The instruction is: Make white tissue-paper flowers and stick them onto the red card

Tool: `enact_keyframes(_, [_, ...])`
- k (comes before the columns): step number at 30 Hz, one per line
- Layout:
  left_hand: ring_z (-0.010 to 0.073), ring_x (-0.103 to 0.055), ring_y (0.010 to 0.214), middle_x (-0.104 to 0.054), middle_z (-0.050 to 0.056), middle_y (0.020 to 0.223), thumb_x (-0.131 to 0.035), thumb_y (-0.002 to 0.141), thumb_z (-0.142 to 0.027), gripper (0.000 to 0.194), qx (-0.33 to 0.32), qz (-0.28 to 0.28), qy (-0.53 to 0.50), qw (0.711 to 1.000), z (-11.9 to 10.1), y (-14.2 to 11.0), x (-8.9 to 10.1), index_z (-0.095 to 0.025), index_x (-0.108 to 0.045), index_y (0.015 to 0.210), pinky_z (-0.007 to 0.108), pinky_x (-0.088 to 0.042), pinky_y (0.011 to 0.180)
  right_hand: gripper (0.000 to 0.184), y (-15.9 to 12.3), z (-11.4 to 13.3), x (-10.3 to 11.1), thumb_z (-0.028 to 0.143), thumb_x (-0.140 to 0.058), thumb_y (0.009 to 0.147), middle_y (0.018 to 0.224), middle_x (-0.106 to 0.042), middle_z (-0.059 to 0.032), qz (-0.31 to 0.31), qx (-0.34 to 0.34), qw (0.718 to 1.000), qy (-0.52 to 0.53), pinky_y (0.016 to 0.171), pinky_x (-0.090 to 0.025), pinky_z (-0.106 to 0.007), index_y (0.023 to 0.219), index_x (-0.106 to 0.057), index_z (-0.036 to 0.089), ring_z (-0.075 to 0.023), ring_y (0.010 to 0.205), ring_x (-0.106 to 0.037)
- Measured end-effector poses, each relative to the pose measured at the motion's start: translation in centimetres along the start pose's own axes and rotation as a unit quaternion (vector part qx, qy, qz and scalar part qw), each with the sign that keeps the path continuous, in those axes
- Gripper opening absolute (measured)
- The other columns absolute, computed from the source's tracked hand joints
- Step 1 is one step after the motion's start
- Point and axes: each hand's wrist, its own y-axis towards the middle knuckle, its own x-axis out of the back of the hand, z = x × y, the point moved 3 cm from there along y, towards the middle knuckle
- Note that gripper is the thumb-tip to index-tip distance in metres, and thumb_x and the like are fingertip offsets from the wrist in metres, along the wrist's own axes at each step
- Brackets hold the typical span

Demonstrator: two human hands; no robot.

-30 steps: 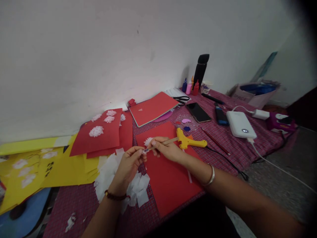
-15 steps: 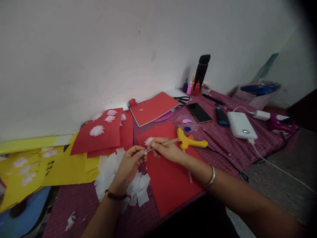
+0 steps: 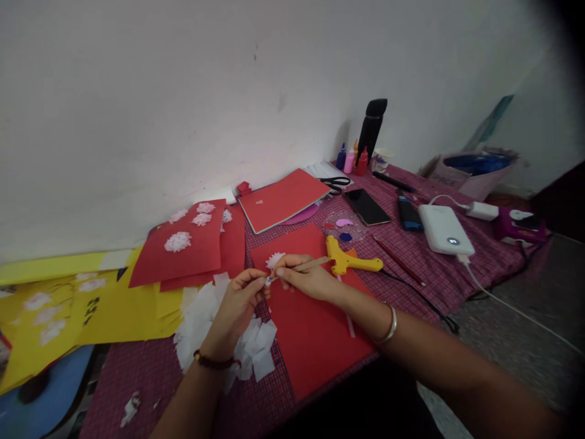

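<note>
My left hand (image 3: 237,308) pinches a small white paper piece (image 3: 266,280) between thumb and fingertips, above a pile of white tissue squares (image 3: 256,347). My right hand (image 3: 304,277) grips a thin wooden stick (image 3: 311,263) whose tip meets that paper piece. Both hands hover over a red paper sheet (image 3: 311,329). A white tissue flower (image 3: 274,259) lies on the sheet just behind my right fingers. A yellow glue gun (image 3: 350,261) rests right of my right hand.
Red sheets with white flowers (image 3: 183,241), yellow sheets (image 3: 91,305), a red notebook (image 3: 283,198), scissors (image 3: 336,182), a phone (image 3: 365,207), a power bank (image 3: 443,228) with cable, paint bottles (image 3: 350,160), a black flask (image 3: 370,131) and a cardboard box (image 3: 470,171) crowd the checked cloth.
My right hand has shifted very slightly left with the stick; the left hand keeps its pinch on the paper piece. Nothing else moved.
</note>
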Motion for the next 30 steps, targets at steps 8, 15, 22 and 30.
enact_keyframes(8, [0.0072,-0.054,0.055,-0.059,-0.003,0.062,-0.065,0.07,-0.017,0.007,0.001,0.003,0.005,1.0,0.32,0.05,0.22,-0.015,-0.061,0.074,0.019,-0.044,0.055,0.016,0.03,-0.3,-0.1,0.024,-0.047,0.084,0.057,-0.049,0.0037,0.003,-0.006,1.0,0.017,0.047,-0.035,-0.019,0.077,-0.057,0.014,-0.0073,0.048,-0.044])
enact_keyframes(15, [0.0075,-0.054,0.055,-0.059,-0.002,0.062,-0.065,0.071,-0.017,0.006,0.002,0.012,0.011,1.0,0.51,0.24,0.26,-0.015,-0.061,0.074,0.019,-0.044,0.054,0.015,0.01,-0.38,-0.15,0.023,-0.048,0.084,0.057,-0.049,0.0039,0.0,-0.007,1.0,0.016,0.047,-0.034,-0.019,0.076,-0.057,0.014,-0.0071,0.048,-0.044])
enact_keyframes(22, [0.0079,-0.053,0.054,-0.058,-0.002,0.061,-0.064,0.071,-0.019,0.006,0.009,0.008,0.024,1.0,0.57,0.24,0.24,-0.015,-0.061,0.073,0.019,-0.043,0.054,0.014,-0.02,-0.17,-0.22,0.022,-0.049,0.082,0.056,-0.049,0.0039,-0.008,-0.018,1.0,0.021,0.047,-0.034,-0.019,0.074,-0.057,0.014,-0.0072,0.048,-0.044])
enact_keyframes(30, [0.0076,-0.054,0.055,-0.06,-0.001,0.062,-0.064,0.072,-0.019,0.005,0.009,0.011,0.028,1.0,0.91,0.42,0.29,-0.015,-0.062,0.073,0.019,-0.043,0.055,0.013,0.0,-0.31,-0.27,0.023,-0.051,0.081,0.057,-0.049,0.0039,-0.011,-0.021,1.0,0.013,0.047,-0.033,-0.019,0.073,-0.058,0.015,-0.0069,0.049,-0.043])
